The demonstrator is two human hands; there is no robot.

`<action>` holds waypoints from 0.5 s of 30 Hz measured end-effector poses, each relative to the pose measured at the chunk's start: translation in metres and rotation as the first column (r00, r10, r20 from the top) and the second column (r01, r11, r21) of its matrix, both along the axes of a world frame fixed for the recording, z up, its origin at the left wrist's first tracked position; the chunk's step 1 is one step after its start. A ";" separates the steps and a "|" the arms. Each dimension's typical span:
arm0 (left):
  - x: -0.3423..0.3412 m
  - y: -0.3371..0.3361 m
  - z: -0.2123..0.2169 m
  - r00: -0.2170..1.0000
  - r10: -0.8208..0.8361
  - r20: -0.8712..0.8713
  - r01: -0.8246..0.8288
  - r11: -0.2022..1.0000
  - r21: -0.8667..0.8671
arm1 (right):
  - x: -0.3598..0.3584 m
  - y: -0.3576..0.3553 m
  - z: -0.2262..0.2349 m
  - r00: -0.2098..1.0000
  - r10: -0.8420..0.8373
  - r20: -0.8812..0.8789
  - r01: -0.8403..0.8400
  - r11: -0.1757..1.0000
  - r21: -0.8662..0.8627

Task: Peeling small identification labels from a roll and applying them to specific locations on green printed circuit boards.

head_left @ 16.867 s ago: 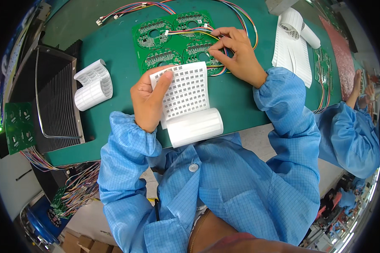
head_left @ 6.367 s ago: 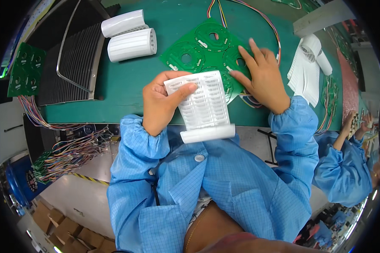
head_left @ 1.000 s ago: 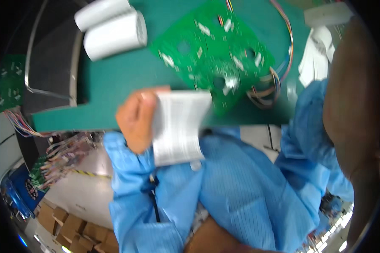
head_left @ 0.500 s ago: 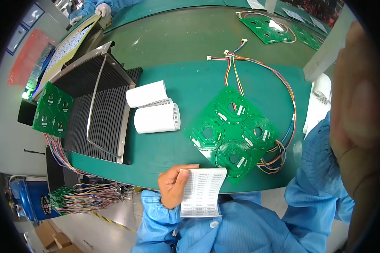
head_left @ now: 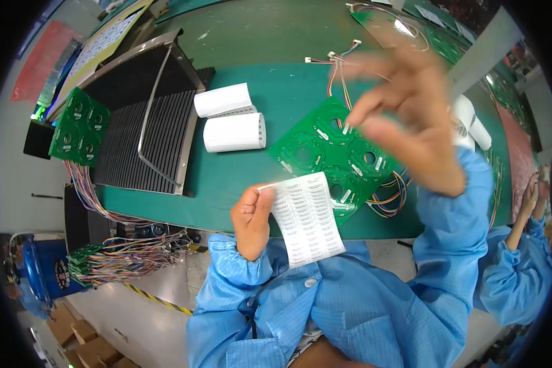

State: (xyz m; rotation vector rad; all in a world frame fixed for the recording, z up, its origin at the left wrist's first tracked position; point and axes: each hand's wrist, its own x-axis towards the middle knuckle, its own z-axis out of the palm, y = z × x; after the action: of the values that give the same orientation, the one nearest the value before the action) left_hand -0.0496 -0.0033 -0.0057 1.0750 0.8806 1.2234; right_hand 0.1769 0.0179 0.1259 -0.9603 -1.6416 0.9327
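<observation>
My left hand (head_left: 252, 222) pinches the upper left corner of a white label sheet (head_left: 308, 219), printed with columns of small labels. The sheet hangs in front of my chest and overlaps the near corner of a green circuit board (head_left: 325, 156). This board lies on the bench, with four ringed round cutouts and coloured wires (head_left: 386, 205) plugged along its right side. Over the board's far right part is my right hand (head_left: 411, 113), smeared by motion. Its thumb and forefinger curve toward each other and other fingers stretch out; whether anything is between them cannot be made out.
A black ribbed rack (head_left: 144, 122) stands left, with another green board (head_left: 80, 129) at its side. Curled white label strips (head_left: 233, 132) lie beside it. Bundled wires (head_left: 129, 257) hang below the bench's left edge. Another person's hands (head_left: 533, 193) show at far right.
My right hand has come from close to the camera at the right to above the board. The label sheet has risen in the picture, and the whole view has shifted.
</observation>
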 end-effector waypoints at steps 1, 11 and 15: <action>0.001 0.001 0.001 0.998 0.010 -0.059 -0.009 1.000 0.010 | -0.006 0.002 -0.008 0.992 0.021 0.126 -0.024 1.000 0.020; 0.026 0.005 0.022 0.993 0.079 0.087 -0.083 0.996 0.037 | -0.030 -0.012 -0.073 0.927 0.046 0.373 -0.048 0.999 -0.003; 0.021 0.007 0.024 0.991 0.037 -0.132 -0.040 0.999 -0.018 | -0.030 -0.012 -0.070 0.965 0.056 0.256 -0.024 0.992 -0.127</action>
State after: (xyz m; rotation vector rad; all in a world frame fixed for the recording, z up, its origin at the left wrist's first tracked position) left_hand -0.0284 0.0040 0.0182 1.1371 1.0173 1.1832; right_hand 0.1464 0.0062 0.0563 -1.1777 -1.8448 0.9771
